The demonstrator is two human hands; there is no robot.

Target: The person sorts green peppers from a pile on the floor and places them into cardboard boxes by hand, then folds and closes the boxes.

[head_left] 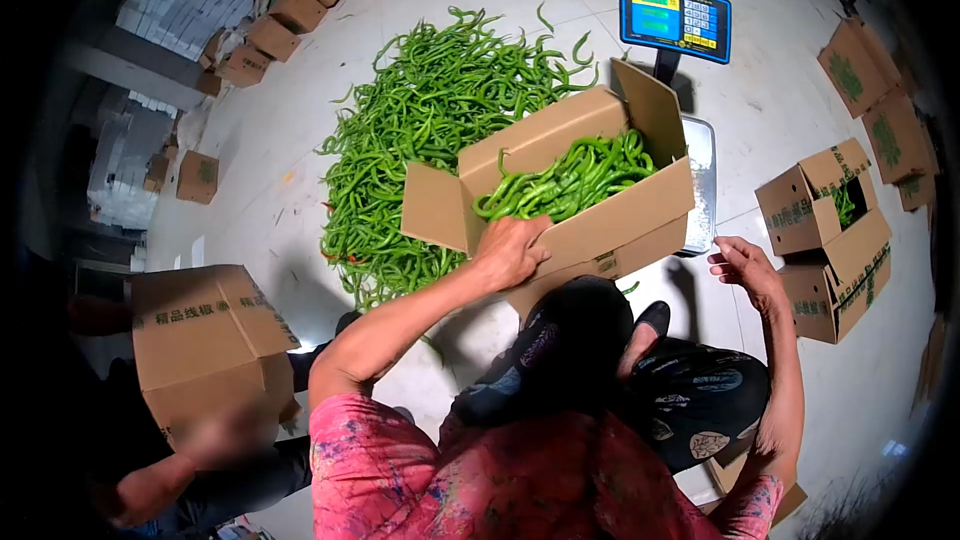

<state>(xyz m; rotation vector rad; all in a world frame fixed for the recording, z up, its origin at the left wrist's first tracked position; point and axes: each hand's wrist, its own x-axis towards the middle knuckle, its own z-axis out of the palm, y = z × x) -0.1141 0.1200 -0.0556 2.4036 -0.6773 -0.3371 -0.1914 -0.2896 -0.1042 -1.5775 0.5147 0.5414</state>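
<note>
An open cardboard box stands tilted in front of my knees, its flaps spread. Long green chili peppers fill part of it. My left hand grips the box's near left edge, with the fingers over the rim and the thumb outside. To the right of the box, my right hand is in the air, fingers apart and slightly curled, holding nothing. Behind the box, a large heap of green chili peppers lies on the floor, with a few red ones at its left side.
A digital scale display rises behind the box, and its metal platform shows beside it. Stacked cartons stand at right, the top one holding peppers. At left, another person's hand is at a printed carton. More cartons line the back.
</note>
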